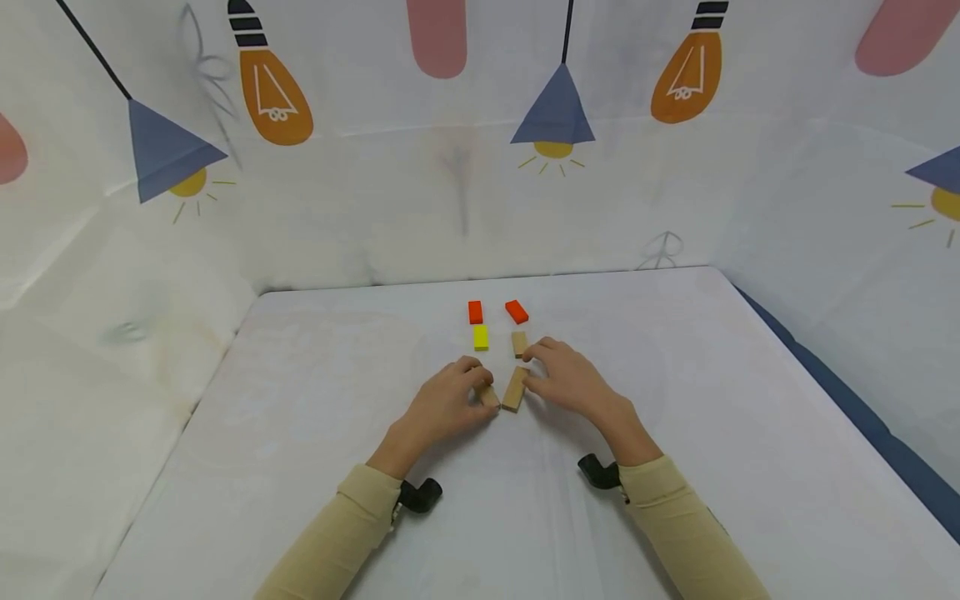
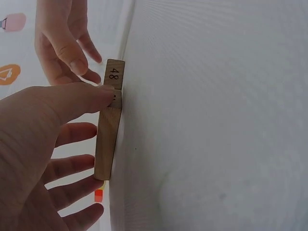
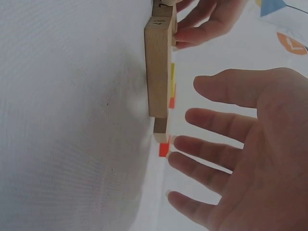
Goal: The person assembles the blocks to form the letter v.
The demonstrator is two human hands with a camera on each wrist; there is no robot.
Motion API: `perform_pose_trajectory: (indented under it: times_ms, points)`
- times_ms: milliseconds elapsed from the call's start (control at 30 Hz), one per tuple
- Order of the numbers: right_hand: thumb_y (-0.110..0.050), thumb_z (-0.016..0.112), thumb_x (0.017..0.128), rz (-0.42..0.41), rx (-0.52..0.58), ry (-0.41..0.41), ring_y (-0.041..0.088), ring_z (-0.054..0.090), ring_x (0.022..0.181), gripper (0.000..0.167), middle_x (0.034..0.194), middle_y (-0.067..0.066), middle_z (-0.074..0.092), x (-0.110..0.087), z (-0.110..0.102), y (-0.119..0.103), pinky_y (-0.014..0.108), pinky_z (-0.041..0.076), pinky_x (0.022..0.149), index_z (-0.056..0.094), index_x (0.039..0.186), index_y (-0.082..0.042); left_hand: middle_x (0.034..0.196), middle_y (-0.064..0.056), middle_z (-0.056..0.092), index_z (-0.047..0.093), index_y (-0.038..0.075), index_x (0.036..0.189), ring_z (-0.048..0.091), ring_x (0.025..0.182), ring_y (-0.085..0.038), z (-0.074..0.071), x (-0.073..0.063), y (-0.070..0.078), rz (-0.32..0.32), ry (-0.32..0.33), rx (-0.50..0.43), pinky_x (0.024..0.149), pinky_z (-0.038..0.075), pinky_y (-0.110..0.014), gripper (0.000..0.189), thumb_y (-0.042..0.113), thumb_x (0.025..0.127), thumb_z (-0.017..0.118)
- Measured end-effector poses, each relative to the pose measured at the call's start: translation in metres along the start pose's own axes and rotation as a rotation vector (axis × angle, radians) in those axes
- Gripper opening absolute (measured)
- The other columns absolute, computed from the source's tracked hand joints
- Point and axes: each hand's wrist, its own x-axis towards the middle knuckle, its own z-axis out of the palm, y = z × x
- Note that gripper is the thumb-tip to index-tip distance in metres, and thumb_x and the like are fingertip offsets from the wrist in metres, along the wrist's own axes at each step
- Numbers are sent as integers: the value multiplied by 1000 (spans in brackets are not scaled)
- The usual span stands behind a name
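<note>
Thumb and fingers of my left hand (image 1: 448, 400) pinch a wooden block (image 2: 109, 139) lying on the table; the thumb covers part of its end. Right beside it is a second wooden block (image 1: 515, 390), whose end reads 48 in the right wrist view. The two slant so that their near ends almost meet. My right hand (image 1: 572, 382) is at the right of the 48 block, fingers spread and relaxed, with nothing gripped, as the right wrist view shows. Beyond its fingertips sits another wooden block (image 1: 519, 343).
A yellow block (image 1: 481, 337) lies past the left hand, with a red block (image 1: 476, 312) just behind it. Another red block (image 1: 517, 312) is tilted at the back right. All lie on a white-covered table (image 1: 337, 358) with a printed cloth wall (image 1: 405, 208) behind.
</note>
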Motion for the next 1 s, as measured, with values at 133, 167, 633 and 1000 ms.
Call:
perform_pose_trajectory:
  times_ms: [133, 167, 633, 1000]
  points:
    - [-28, 62, 92, 5, -5, 0, 29, 57, 122, 34, 130, 8, 61, 0, 0, 1, 49, 47, 103, 65, 121, -11, 124, 1, 59, 67, 20, 114, 59, 108, -16, -1, -1, 1, 2, 0, -4, 94, 53, -35, 38, 39, 84, 78]
    - [-28, 62, 92, 8, -6, -1, 29, 57, 122, 34, 130, 8, 61, 0, 0, 1, 49, 47, 103, 65, 121, -12, 124, 1, 59, 67, 19, 114, 59, 108, -17, -2, -1, 2, 2, -1, -7, 94, 53, -35, 38, 39, 84, 78]
    - [-26, 61, 92, 22, -2, 7, 30, 54, 126, 36, 133, 9, 58, -1, -3, 4, 51, 46, 105, 64, 124, -11, 126, 0, 58, 67, 20, 113, 58, 110, -17, -5, 0, 7, -11, -28, 14, 95, 52, -35, 36, 39, 84, 77]
    - [-28, 61, 93, 43, 22, 10, 33, 51, 132, 41, 140, 11, 55, -1, -11, 4, 54, 42, 109, 60, 131, -11, 137, -2, 60, 63, 26, 132, 57, 127, -22, -9, -2, 14, 27, 9, 157, 102, 49, -44, 47, 44, 88, 70]
